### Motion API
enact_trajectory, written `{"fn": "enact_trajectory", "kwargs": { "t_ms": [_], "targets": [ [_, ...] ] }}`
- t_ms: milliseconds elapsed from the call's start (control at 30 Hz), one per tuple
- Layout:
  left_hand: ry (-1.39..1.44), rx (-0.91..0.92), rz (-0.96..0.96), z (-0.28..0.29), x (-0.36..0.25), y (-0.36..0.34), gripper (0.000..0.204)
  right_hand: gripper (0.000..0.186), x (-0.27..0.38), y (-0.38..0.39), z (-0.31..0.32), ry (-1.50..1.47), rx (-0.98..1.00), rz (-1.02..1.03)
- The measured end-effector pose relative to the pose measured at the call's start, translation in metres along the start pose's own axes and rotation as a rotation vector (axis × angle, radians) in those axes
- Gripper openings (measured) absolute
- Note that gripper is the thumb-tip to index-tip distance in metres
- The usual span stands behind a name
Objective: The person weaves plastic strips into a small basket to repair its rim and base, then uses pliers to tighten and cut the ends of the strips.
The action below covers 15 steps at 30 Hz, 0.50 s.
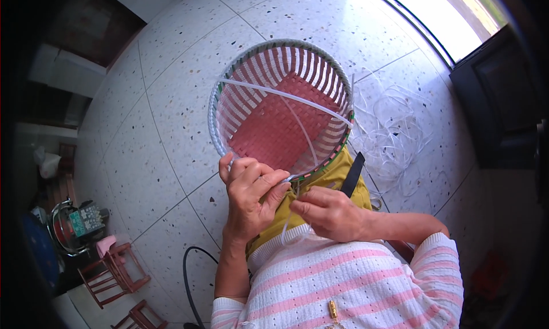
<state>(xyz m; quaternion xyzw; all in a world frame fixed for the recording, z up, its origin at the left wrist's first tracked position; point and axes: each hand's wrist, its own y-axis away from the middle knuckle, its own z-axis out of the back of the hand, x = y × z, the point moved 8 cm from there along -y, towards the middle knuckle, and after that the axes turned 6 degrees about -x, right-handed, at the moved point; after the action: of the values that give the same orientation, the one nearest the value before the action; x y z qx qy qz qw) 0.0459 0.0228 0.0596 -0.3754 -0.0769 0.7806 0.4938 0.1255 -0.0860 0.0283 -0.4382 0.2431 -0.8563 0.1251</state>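
Red-white woven basket [260, 135], L hand [251, 187] pinching near rim [309, 173]
R hand [327, 213] pinches white strip [285, 228]; slack could loosen wrap [211, 114].

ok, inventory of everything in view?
Basket: 1, red and white, centre
White strip: 1, white, across basket mouth
Strip tangle: 1, translucent white, floor right of basket
Chairs: 2, reddish-brown, lower left
Cloth-like item: 1, pink, by upper chair
Boxy item: 1, black and green, left
Bag-like item: 1, white, far left
Cable: 1, black, lower left
Door: 1, dark, right edge
Floor: 1, pale speckled, throughout
Strap: 1, black, beside lap
Garment: 1, yellow, lap
Sweater: 1, pink-and-white striped, bottom
Left hand: 1, bare, gripping basket rim
Right hand: 1, bare, pinching pale strip below rim
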Motion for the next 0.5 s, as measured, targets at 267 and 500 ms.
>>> {"fn": "enact_trajectory", "kwargs": {
  "t_ms": [267,500],
  "targets": [
    [0.003,0.008,0.018,0.001,0.001,-0.002,0.014,0.047,-0.040,0.016,0.002,-0.126,-0.082,-0.105],
    [0.002,0.016,0.020,-0.001,0.000,-0.001,0.013,0.042,-0.044,0.014,0.008,-0.162,-0.193,-0.111]
  ]
}}
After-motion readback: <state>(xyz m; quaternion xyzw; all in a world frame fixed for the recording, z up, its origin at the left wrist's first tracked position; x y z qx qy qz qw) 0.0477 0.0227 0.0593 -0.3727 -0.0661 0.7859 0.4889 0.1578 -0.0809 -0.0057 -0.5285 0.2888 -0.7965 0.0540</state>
